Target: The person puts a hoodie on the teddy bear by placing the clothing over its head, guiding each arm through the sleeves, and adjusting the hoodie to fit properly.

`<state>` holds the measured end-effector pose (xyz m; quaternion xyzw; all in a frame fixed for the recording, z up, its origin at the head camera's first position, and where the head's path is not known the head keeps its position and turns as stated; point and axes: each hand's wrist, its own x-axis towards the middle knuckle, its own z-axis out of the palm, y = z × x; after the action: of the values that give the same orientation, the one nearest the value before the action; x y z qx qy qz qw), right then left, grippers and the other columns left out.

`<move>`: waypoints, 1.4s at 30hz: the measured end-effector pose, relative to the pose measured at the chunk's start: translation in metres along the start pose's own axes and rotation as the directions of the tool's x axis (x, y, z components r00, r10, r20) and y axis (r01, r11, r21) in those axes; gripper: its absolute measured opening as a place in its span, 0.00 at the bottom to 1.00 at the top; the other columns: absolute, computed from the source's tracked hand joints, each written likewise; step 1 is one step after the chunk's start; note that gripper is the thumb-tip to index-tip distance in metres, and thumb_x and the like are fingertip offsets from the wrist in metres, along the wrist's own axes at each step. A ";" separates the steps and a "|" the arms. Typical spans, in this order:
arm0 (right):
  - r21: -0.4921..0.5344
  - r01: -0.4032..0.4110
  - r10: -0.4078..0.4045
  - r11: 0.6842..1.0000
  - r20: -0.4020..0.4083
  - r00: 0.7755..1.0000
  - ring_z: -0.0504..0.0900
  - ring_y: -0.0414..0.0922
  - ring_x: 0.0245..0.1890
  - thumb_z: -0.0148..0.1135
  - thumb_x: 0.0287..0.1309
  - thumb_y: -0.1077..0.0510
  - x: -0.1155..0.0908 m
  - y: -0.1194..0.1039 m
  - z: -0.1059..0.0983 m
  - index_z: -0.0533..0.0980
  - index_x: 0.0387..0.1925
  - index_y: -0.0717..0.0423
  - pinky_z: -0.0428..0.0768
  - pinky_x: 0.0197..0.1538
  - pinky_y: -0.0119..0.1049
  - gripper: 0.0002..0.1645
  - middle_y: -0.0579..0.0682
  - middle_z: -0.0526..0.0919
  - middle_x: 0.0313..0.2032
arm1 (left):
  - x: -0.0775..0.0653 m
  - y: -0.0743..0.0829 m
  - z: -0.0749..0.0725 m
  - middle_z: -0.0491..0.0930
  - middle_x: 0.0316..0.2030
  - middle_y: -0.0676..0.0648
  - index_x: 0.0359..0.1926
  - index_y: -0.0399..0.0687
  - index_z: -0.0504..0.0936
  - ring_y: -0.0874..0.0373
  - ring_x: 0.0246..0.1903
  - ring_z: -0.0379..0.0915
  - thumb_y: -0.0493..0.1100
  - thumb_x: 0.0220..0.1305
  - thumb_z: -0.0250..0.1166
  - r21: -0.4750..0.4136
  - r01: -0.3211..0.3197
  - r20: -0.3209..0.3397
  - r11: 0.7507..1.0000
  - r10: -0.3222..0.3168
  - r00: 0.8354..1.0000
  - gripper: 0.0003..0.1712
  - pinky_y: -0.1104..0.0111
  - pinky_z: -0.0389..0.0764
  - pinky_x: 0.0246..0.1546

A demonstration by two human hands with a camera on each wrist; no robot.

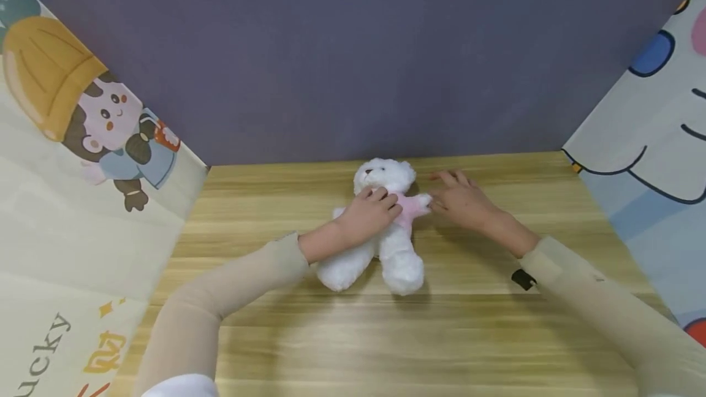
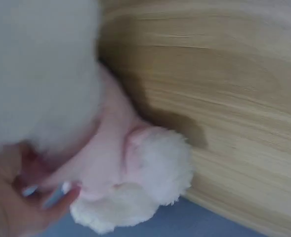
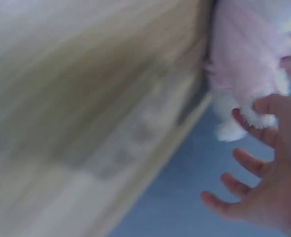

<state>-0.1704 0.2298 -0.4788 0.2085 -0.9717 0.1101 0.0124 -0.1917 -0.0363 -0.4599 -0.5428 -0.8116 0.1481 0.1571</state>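
A white plush teddy bear point(image 1: 402, 262) in a pink top point(image 1: 409, 208) lies face up on the wooden table, its head away from me. Across its chest comes my left hand point(image 1: 366, 216), whose fingers pinch the pink cloth and pull it into folds in the left wrist view. My right hand point(image 1: 463, 204) is at the bear's arm on the right. In the right wrist view, its thumb and index finger pinch the fluffy paw point(image 3: 259, 118), while the other fingers point(image 3: 234, 185) are spread apart. The left hand hides part of the bear's chest and its other arm.
The wooden table point(image 1: 265, 323) ends at a dark grey-blue panel point(image 1: 331, 60) just behind the bear's head. Printed cartoon panels stand at the left point(image 1: 110, 250) and right point(image 1: 634, 158). A small black piece point(image 1: 523, 279) shows beside the right sleeve cuff.
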 end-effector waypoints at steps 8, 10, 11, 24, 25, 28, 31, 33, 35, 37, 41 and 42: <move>-0.017 0.042 -0.044 0.999 -0.071 0.997 0.62 0.68 0.67 0.53 0.74 0.40 0.003 -0.029 -0.009 0.83 0.50 0.50 0.70 0.57 0.73 0.22 0.62 0.66 0.69 | -0.036 -0.024 0.004 0.72 0.55 0.47 0.60 0.51 0.77 0.52 0.51 0.72 0.45 0.73 0.63 -0.445 0.176 0.000 0.878 -0.196 0.981 0.18 0.63 0.82 0.41; 0.030 0.056 -0.054 0.998 -0.075 0.996 0.62 0.69 0.66 0.53 0.76 0.45 0.005 -0.022 -0.005 0.83 0.50 0.50 0.71 0.56 0.73 0.19 0.63 0.66 0.68 | -0.043 -0.024 0.010 0.74 0.51 0.48 0.58 0.50 0.78 0.53 0.47 0.74 0.42 0.76 0.59 -0.428 0.125 -0.004 0.895 -0.141 0.990 0.14 0.64 0.81 0.43; 0.059 0.057 -0.052 0.997 -0.075 0.996 0.62 0.69 0.66 0.53 0.76 0.47 0.005 -0.017 -0.003 0.83 0.51 0.50 0.70 0.57 0.73 0.17 0.63 0.66 0.68 | -0.045 -0.024 0.012 0.75 0.50 0.48 0.57 0.48 0.78 0.53 0.47 0.76 0.39 0.76 0.57 -0.410 0.082 -0.014 0.908 -0.096 0.995 0.13 0.64 0.81 0.45; 0.053 0.018 -0.015 0.998 -0.071 0.997 0.67 0.69 0.64 0.53 0.75 0.46 0.002 -0.007 -0.003 0.79 0.56 0.60 0.70 0.63 0.66 0.24 0.66 0.70 0.64 | -0.026 -0.015 0.002 0.77 0.41 0.54 0.50 0.53 0.81 0.57 0.41 0.74 0.52 0.74 0.54 -0.331 0.046 -0.049 0.942 -0.066 0.997 0.15 0.64 0.78 0.41; 0.026 0.011 -0.009 1.000 -0.063 0.998 0.66 0.68 0.65 0.52 0.75 0.44 0.002 -0.012 -0.007 0.78 0.57 0.60 0.69 0.63 0.66 0.26 0.65 0.70 0.65 | -0.020 -0.014 -0.002 0.77 0.40 0.54 0.49 0.53 0.81 0.57 0.40 0.73 0.54 0.73 0.54 -0.333 0.058 -0.056 0.941 -0.081 0.995 0.15 0.64 0.78 0.39; -0.072 0.022 -0.027 0.997 -0.072 0.997 0.67 0.66 0.65 0.49 0.76 0.40 0.005 -0.025 -0.015 0.79 0.58 0.56 0.71 0.61 0.67 0.28 0.61 0.70 0.65 | 0.005 -0.015 -0.012 0.77 0.41 0.53 0.52 0.51 0.81 0.57 0.38 0.74 0.55 0.75 0.54 -0.314 0.114 -0.024 0.942 -0.128 0.991 0.17 0.66 0.78 0.37; -0.096 0.064 -0.074 0.993 -0.112 0.991 0.69 0.65 0.64 0.51 0.76 0.42 0.008 -0.029 -0.013 0.82 0.50 0.52 0.73 0.57 0.69 0.22 0.60 0.72 0.63 | 0.027 -0.015 -0.013 0.77 0.44 0.52 0.55 0.52 0.82 0.57 0.38 0.77 0.52 0.77 0.57 -0.241 0.173 0.101 0.955 -0.153 0.983 0.16 0.67 0.82 0.33; -0.073 0.088 -0.097 0.993 -0.129 0.987 0.70 0.65 0.63 0.52 0.76 0.46 0.007 -0.027 -0.010 0.82 0.43 0.50 0.74 0.55 0.70 0.17 0.60 0.72 0.63 | 0.035 -0.013 -0.006 0.77 0.47 0.53 0.55 0.56 0.83 0.57 0.38 0.78 0.50 0.76 0.57 -0.161 0.169 0.163 0.972 -0.142 0.976 0.14 0.67 0.83 0.31; -0.041 0.080 -0.085 0.996 -0.132 0.988 0.71 0.65 0.62 0.54 0.76 0.47 0.001 -0.021 -0.006 0.80 0.35 0.47 0.75 0.52 0.69 0.15 0.59 0.72 0.62 | 0.037 -0.009 0.001 0.77 0.48 0.54 0.53 0.59 0.85 0.56 0.40 0.78 0.47 0.76 0.58 -0.109 0.155 0.192 0.982 -0.132 0.972 0.13 0.66 0.84 0.31; -0.021 0.062 -0.064 0.998 -0.137 0.988 0.73 0.65 0.59 0.56 0.74 0.48 -0.006 -0.013 -0.003 0.77 0.29 0.45 0.76 0.48 0.69 0.15 0.58 0.72 0.61 | 0.036 -0.004 0.008 0.78 0.50 0.54 0.54 0.58 0.86 0.55 0.41 0.78 0.43 0.75 0.58 -0.054 0.122 0.186 0.991 -0.110 0.976 0.14 0.65 0.85 0.31; -0.007 0.032 -0.033 0.999 -0.144 0.989 0.74 0.64 0.57 0.55 0.74 0.46 -0.014 -0.003 0.002 0.81 0.36 0.46 0.76 0.48 0.69 0.14 0.57 0.72 0.61 | 0.032 0.001 0.011 0.78 0.51 0.51 0.59 0.51 0.82 0.55 0.42 0.76 0.40 0.75 0.57 -0.008 0.077 0.173 0.997 -0.074 0.982 0.16 0.67 0.84 0.37; -0.006 0.036 -0.036 0.999 -0.140 0.990 0.73 0.65 0.58 0.54 0.75 0.45 -0.013 -0.003 0.002 0.82 0.40 0.47 0.75 0.49 0.70 0.15 0.58 0.72 0.60 | 0.030 0.000 0.011 0.78 0.51 0.50 0.60 0.48 0.81 0.55 0.43 0.76 0.40 0.76 0.56 -0.011 0.051 0.161 0.999 -0.048 0.986 0.17 0.67 0.83 0.40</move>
<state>-0.1573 0.2322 -0.4810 0.2177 -0.9647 0.1225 0.0828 -0.2073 -0.0094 -0.4673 -0.5099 -0.8360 0.1813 0.0905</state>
